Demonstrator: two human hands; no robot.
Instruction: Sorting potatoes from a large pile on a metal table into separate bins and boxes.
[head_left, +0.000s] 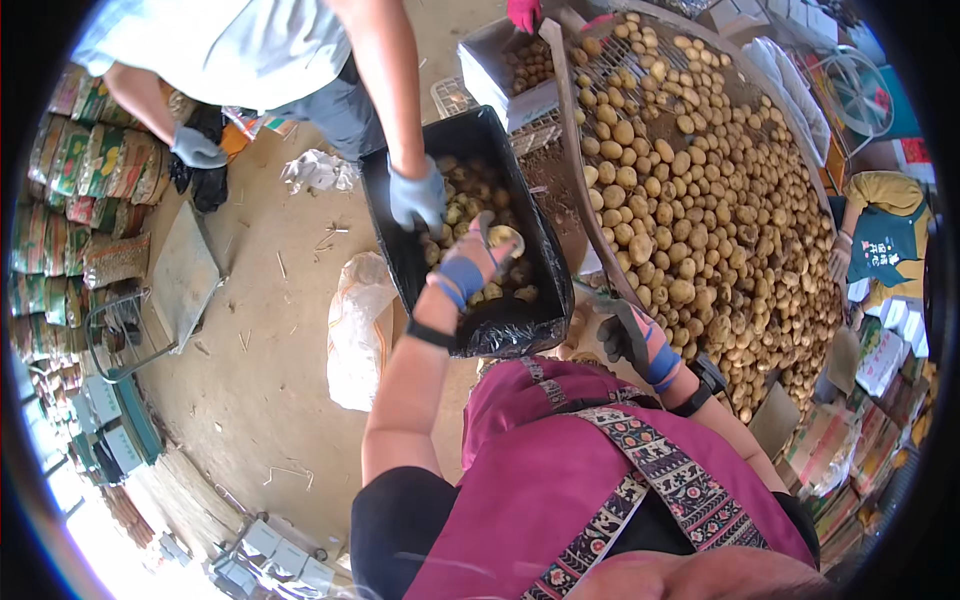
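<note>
My left hand (474, 259), in a blue-banded work glove, reaches into a black plastic-lined crate (390, 225). A pale potato (504, 237) sits between its thumb and fingers. More potatoes (491, 199) lie in the crate below. Close by, another person's grey-gloved hand (417, 196) reaches into the same crate. My right hand (634, 339), in a glove with a dark grey palm, hangs beside the near rim (611, 270) of a sorting table. Its fingers are apart, and I see nothing in them.
Many potatoes (697, 225) cover the sorting table. A cardboard box (484, 86) with potatoes stands beyond the crate. A white sack (360, 330) lies left of it, near a platform scale (184, 270) and stacked filled bags (105, 165). Another person (889, 232) stands at the table's right side.
</note>
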